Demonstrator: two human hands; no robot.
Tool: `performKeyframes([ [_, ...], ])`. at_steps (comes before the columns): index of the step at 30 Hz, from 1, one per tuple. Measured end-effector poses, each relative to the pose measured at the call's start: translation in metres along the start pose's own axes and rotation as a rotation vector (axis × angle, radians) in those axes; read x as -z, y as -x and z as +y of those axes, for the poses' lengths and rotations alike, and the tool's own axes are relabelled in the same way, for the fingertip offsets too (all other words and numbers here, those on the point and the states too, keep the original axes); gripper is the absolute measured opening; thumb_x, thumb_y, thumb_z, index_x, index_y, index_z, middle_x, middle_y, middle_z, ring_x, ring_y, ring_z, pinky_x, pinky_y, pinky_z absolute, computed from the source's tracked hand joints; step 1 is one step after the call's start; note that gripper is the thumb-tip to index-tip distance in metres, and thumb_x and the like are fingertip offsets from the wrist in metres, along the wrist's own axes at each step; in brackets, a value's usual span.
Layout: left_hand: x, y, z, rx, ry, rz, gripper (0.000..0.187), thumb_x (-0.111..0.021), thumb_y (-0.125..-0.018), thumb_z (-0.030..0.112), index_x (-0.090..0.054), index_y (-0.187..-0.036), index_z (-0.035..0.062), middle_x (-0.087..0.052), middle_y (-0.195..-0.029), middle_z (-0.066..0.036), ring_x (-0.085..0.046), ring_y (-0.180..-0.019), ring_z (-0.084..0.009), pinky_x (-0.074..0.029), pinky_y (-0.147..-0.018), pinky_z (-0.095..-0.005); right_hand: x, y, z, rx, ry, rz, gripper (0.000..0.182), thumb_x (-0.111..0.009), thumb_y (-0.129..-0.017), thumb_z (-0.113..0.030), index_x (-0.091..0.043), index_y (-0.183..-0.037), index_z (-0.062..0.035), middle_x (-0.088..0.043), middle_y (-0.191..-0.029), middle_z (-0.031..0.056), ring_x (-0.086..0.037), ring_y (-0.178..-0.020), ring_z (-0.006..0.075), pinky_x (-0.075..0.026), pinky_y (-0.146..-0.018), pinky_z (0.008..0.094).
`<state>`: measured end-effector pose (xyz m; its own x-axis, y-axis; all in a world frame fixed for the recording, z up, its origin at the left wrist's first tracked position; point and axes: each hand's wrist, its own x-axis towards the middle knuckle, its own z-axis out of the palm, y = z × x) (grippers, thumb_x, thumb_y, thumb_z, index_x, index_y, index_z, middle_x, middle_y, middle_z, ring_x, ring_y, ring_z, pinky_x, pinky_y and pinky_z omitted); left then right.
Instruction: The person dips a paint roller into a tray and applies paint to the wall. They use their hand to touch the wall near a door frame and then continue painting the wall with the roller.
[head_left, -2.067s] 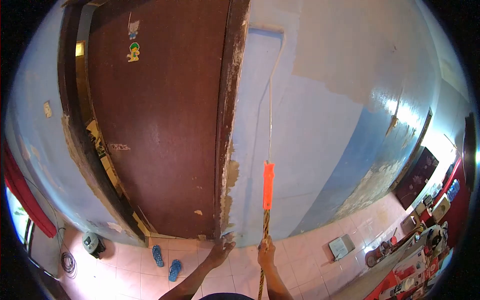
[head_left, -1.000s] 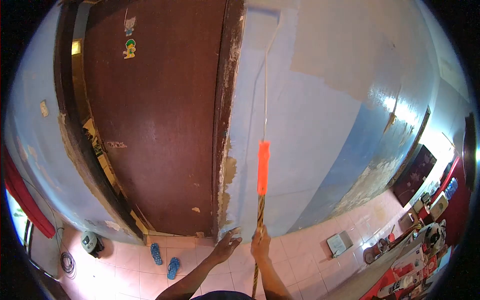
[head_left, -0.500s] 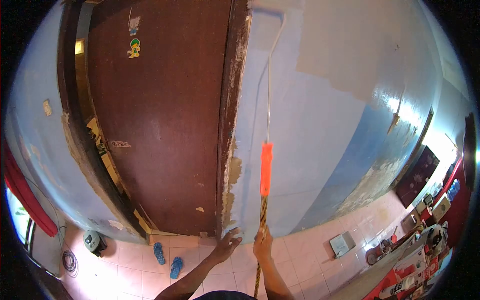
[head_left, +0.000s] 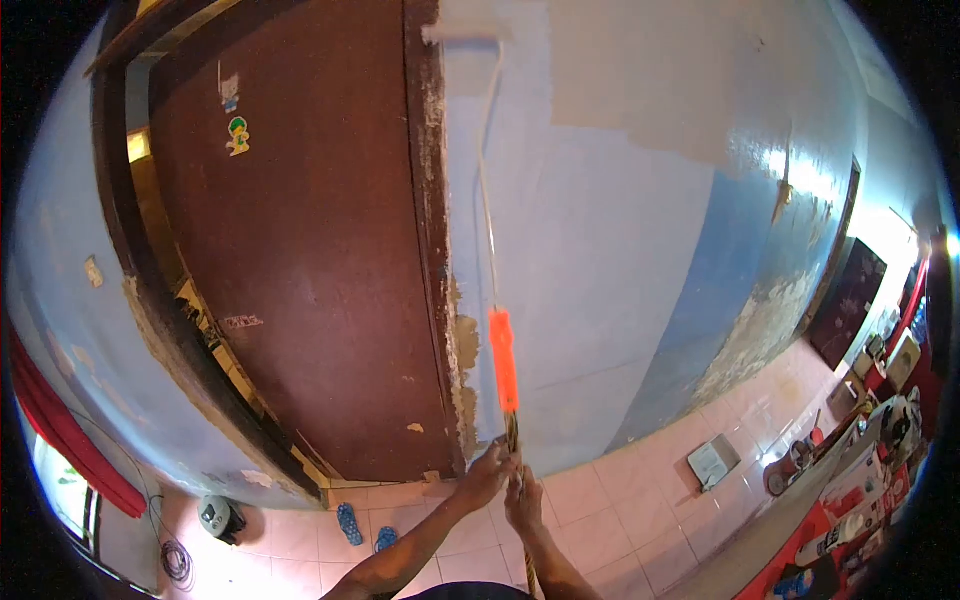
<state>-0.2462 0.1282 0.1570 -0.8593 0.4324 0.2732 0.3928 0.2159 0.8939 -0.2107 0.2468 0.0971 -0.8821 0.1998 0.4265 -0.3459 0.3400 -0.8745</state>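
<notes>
A paint roller [head_left: 503, 360] with an orange handle is fixed on a long striped pole. Its wire frame rises along the wall, and the roller sleeve [head_left: 465, 38] lies against the wall high up, beside the door frame. My left hand [head_left: 487, 477] is closed around the pole just below the orange handle. Right below it, my right hand [head_left: 523, 502] grips the same pole. The light blue wall [head_left: 590, 270] bears a greyish painted area [head_left: 650, 80] at its upper part.
A brown door [head_left: 300, 250] in a worn frame stands left of the roller. Blue slippers [head_left: 349, 524] lie on the tiled floor. A paint tray [head_left: 712, 462] sits to the right, near a cluttered table [head_left: 830, 530]. A grey-green appliance [head_left: 218, 518] and a coiled cable are at left.
My left hand, open and off the pole before, has taken hold of it. The roller sleeve has shifted left toward the door frame. The view has turned somewhat.
</notes>
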Motion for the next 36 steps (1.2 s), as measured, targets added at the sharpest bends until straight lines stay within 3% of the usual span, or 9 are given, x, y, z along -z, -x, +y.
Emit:
performKeyframes([
  [1, 0.006, -0.005, 0.011, 0.078, 0.062, 0.027, 0.057, -0.048, -0.099, 0.033, -0.031, -0.143, 0.001, -0.056, -0.123, -0.015, -0.054, -0.115, -0.0211, -0.042, -0.097, -0.0349, -0.002, -0.018, -0.013, 0.041, -0.039, 0.015, 0.041, -0.044, -0.099, -0.037, -0.052, -0.099, 0.0032, -0.05, -0.055, 0.0118, -0.049, -0.048, 0.0192, -0.038, -0.046, 0.0369],
  [4, 0.027, -0.026, 0.044, 0.305, 0.286, -0.082, 0.055, -0.048, -0.1, 0.032, -0.032, -0.144, 0.0042, -0.056, -0.121, -0.013, -0.054, -0.11, -0.0178, -0.043, -0.095, -0.0329, -0.002, -0.071, -0.062, 0.073, -0.055, 0.06, 0.038, -0.045, -0.099, -0.035, -0.052, -0.095, 0.002, -0.051, -0.058, 0.0156, -0.052, -0.05, 0.0274, -0.04, -0.048, 0.0386],
  [9, 0.04, -0.024, 0.08, -0.145, 0.098, 0.212, 0.056, -0.049, -0.099, 0.039, -0.032, -0.145, 0.012, -0.051, -0.129, -0.015, -0.051, -0.116, -0.0224, -0.04, -0.1, -0.0367, 0.01, -0.112, -0.132, 0.15, -0.142, 0.079, 0.038, -0.042, -0.101, -0.035, -0.049, -0.088, 0.0002, -0.05, -0.056, 0.0142, -0.05, -0.048, 0.0235, -0.039, -0.047, 0.0381],
  [15, 0.05, -0.025, 0.094, -0.084, 0.272, 0.222, 0.052, -0.047, -0.1, 0.039, -0.036, -0.138, 0.0059, -0.051, -0.131, -0.015, -0.048, -0.121, -0.0214, -0.038, -0.103, -0.0364, 0.007, -0.052, -0.069, 0.022, -0.044, 0.06, 0.048, -0.045, -0.098, -0.045, -0.048, -0.088, 0.0013, -0.044, -0.052, 0.0129, -0.045, -0.044, 0.0285, -0.037, -0.044, 0.037],
  [17, 0.051, -0.023, 0.101, -0.096, 0.256, 0.238, 0.05, -0.047, -0.1, 0.039, -0.038, -0.135, 0.0034, -0.051, -0.13, -0.014, -0.049, -0.12, -0.0208, -0.039, -0.102, -0.0363, 0.01, -0.017, -0.042, 0.042, 0.09, -0.026, 0.032, -0.046, -0.099, -0.032, -0.048, -0.096, 0.0001, -0.054, -0.06, 0.0186, -0.057, -0.053, 0.0382, -0.041, -0.047, 0.0426],
  [19, 0.052, -0.019, 0.108, 0.117, 0.264, 0.035, 0.044, -0.047, -0.101, 0.035, -0.043, -0.127, 0.0009, -0.057, -0.119, -0.012, -0.055, -0.111, -0.0188, -0.042, -0.098, -0.0351, 0.006, 0.014, -0.024, 0.081, 0.141, 0.032, 0.032, -0.047, -0.098, -0.031, -0.048, -0.098, 0.0011, -0.054, -0.059, 0.0187, -0.057, -0.053, 0.0401, -0.042, -0.047, 0.0432],
  [26, 0.031, 0.009, 0.063, 0.164, 0.215, 0.092, 0.035, -0.051, -0.1, 0.032, -0.051, -0.117, 0.0012, -0.063, -0.102, -0.008, -0.059, -0.097, -0.0137, -0.047, -0.089, -0.0326, 0.008, 0.06, 0.008, -0.046, 0.111, -0.083, 0.027, -0.051, -0.096, -0.027, -0.051, -0.096, 0.0003, -0.054, -0.059, 0.0195, -0.057, -0.052, 0.0393, -0.042, -0.048, 0.0441],
  [34, 0.063, -0.044, 0.043, -0.068, 0.075, 0.227, 0.037, -0.049, -0.1, 0.033, -0.052, -0.113, -0.0019, -0.059, -0.085, -0.005, -0.056, -0.081, -0.0138, -0.046, -0.078, -0.0321, -0.006, -0.001, -0.038, 0.117, 0.198, 0.042, 0.041, -0.045, -0.099, -0.031, -0.051, -0.106, 0.0095, -0.055, -0.064, 0.0209, -0.055, -0.057, 0.0397, -0.041, -0.054, 0.0475],
  [36, 0.082, -0.065, 0.088, 0.0, 0.129, 0.303, 0.037, -0.049, -0.099, 0.032, -0.051, -0.116, -0.0009, -0.057, -0.081, -0.004, -0.054, -0.079, -0.0128, -0.046, -0.076, -0.0313, -0.007, -0.036, -0.062, 0.076, 0.061, -0.022, 0.042, -0.045, -0.099, -0.033, -0.052, -0.106, 0.008, -0.055, -0.064, 0.0197, -0.053, -0.054, 0.0379, -0.039, -0.05, 0.0446],
])
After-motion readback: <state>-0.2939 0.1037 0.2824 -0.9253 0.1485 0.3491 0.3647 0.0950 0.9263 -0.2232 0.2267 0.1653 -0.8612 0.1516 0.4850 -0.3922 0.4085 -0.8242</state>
